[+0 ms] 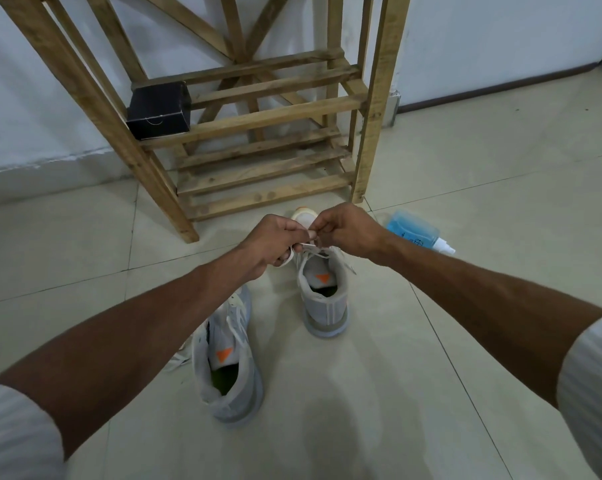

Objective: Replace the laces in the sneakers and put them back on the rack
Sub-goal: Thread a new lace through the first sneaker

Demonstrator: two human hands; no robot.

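Observation:
Two grey sneakers with orange tongue marks stand on the tiled floor. The far sneaker (324, 299) points toward the wooden rack (258, 123). Above its tongue my left hand (275, 242) and my right hand (344, 233) meet, both pinching its white lace (310, 245). My hands hide the front of this shoe except its pale toe tip. The near sneaker (228, 368) stands lower left, partly under my left forearm, with white lace ends trailing out on its left side.
A black box (159, 110) sits at the left end of a middle rack shelf. A blue spray bottle (415, 230) lies on the floor right of my hands. A white wall stands behind the rack.

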